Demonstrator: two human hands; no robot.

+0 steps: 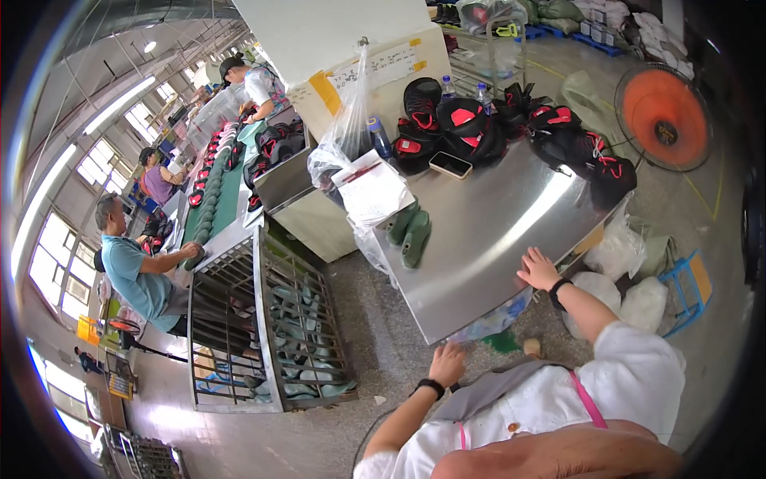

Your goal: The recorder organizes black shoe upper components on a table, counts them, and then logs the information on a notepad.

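My right hand, with a black band on its wrist, lies flat with fingers spread on the near edge of a shiny steel table and holds nothing. My left hand, also with a black wristband, hangs lower by my white top, below the table's corner. Its fingers are curled and nothing shows in them. Two green shoe lasts lie on the table's left side, well beyond both hands. Near them are a sheet of paper on a board and a phone.
Black-and-red shoes and two water bottles are piled at the table's far end. A wire cage cart holding green lasts stands to the left, beside a green conveyor with three people. An orange fan, white sacks and a blue stool are on the right.
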